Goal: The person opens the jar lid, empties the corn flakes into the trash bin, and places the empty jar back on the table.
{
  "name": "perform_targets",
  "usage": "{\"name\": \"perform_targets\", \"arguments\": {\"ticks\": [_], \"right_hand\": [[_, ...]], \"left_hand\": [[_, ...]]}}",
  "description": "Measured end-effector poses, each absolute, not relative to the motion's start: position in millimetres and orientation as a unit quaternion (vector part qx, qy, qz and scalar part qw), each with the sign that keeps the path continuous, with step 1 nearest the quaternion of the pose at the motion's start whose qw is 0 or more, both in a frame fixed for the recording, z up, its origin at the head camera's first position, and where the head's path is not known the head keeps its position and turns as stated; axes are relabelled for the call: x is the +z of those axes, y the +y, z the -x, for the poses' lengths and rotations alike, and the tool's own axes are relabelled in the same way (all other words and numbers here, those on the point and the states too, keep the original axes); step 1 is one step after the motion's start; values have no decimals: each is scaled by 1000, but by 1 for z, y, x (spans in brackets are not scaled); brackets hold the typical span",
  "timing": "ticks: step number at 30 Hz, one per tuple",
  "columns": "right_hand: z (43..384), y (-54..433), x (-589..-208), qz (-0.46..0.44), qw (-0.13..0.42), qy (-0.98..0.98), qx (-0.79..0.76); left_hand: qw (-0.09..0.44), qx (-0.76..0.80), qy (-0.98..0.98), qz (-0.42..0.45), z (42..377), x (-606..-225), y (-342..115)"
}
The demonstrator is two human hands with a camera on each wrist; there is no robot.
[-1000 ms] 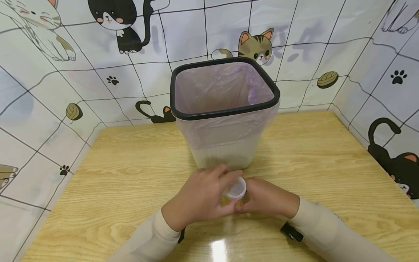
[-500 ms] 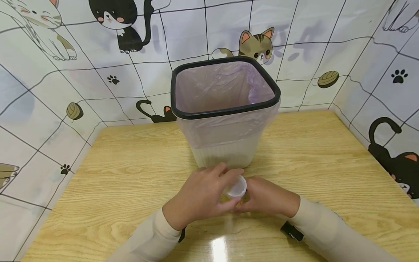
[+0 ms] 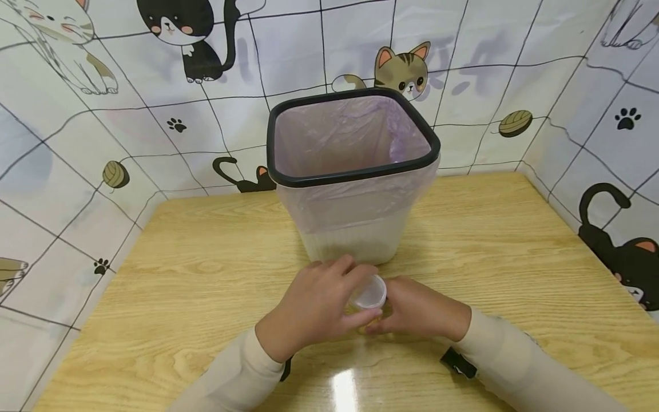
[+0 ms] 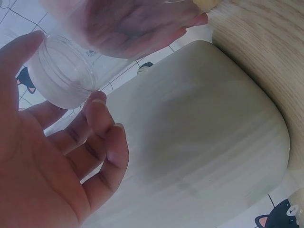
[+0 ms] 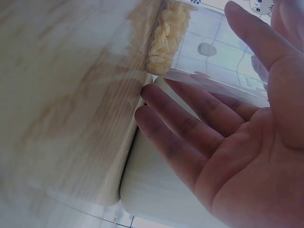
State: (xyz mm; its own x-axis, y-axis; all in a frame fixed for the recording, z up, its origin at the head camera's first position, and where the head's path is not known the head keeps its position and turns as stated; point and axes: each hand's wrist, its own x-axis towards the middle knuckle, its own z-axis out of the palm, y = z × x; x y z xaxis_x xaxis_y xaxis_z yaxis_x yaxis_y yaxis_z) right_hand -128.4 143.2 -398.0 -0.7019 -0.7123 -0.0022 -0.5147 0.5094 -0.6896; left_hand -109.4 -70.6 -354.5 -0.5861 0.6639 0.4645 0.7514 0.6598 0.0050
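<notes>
A clear round screw lid (image 4: 61, 73) sits at the mouth of a transparent jar (image 5: 209, 52). Pale yellow flakes (image 5: 168, 35) lie at the jar's bottom. My left hand (image 3: 319, 306) holds the lid from the left, thumb on one side and curled fingers on the other. From the right, my right hand (image 3: 419, 309) grips the jar's side, its fingers bent along the wall in the right wrist view. The jar stands upright on the table; in the head view the hands hide most of its body.
Right behind the hands stands a pale waste bin (image 3: 355, 246) with a black rim (image 3: 355, 177) and a thin purplish liner (image 3: 329, 137). It rests on a wood-grain table (image 3: 216, 246). Cat-patterned sheeting (image 3: 293, 51) encloses the back and both sides.
My left fingertips and thumb have shifted slightly around the lid. The right hand, jar and bin look almost unchanged.
</notes>
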Motion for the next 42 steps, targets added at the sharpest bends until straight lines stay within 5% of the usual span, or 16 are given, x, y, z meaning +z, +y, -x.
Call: {"name": "perform_targets", "arguments": {"ticks": [42], "right_hand": [[129,143,-399,356,148,854,-348]], "left_hand": [[217,-113,-902,356,106,-356,-64]]}}
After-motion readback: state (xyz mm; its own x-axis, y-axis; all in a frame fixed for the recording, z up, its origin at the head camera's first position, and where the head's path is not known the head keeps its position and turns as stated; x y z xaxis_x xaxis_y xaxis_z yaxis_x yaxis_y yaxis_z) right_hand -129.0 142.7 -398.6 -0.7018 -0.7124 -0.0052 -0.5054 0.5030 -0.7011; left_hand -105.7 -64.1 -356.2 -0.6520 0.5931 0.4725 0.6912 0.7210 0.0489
